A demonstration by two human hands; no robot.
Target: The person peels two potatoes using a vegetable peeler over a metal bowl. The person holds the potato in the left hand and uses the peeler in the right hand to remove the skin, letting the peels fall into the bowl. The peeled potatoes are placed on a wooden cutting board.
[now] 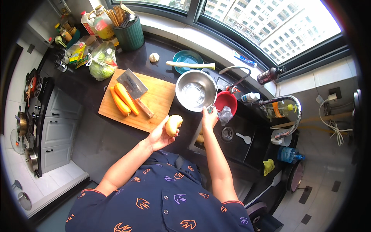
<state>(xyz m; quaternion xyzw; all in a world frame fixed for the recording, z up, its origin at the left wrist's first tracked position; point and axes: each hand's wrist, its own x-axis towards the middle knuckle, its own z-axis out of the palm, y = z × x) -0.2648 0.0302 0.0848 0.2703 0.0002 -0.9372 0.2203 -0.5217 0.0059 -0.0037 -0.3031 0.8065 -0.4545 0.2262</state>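
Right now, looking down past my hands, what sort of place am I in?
Probably a home kitchen: there's a wooden cutting board with a cleaver on it, a dark sink to the right, and what looks like a potato in your left hand.

potato in left grip, right grip by pot, carrots on board

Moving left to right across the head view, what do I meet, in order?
Tied plastic bag, carrots, garlic bulb, potato held in the left hand, steel pot, right hand on the pot's handle, red basin, white spoon, blue bottle.
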